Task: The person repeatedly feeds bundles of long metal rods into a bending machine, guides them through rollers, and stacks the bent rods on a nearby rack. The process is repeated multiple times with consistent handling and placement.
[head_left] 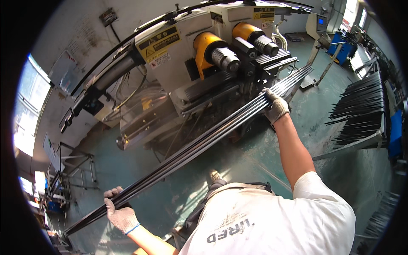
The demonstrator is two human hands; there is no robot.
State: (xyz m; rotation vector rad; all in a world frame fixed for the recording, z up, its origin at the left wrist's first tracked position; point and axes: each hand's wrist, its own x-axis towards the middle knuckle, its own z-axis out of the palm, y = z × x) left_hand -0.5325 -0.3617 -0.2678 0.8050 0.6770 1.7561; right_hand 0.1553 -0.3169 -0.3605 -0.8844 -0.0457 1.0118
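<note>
Both gloved hands carry a bundle of several long, thin metal tubes (191, 152), which slants across the view from lower left to upper right. Near the lower left end, my left hand (121, 214) wraps round the bundle from below, thumb on top. My right hand (275, 107) grips it farther up at the right, fingers curled over the near side. Just beyond the tubes stands a large pale machine (180, 57) with two orange cylindrical heads (211, 46). The right end of the bundle lies beside the machine's front rails; whether it touches them I cannot tell.
At the right, a rack (369, 138) holds many dark tubes. A control cabinet (316, 26) with a small screen and a blue machine (342, 49) stand at the far right. A metal frame (78, 163) stands at the left on the green floor (140, 170).
</note>
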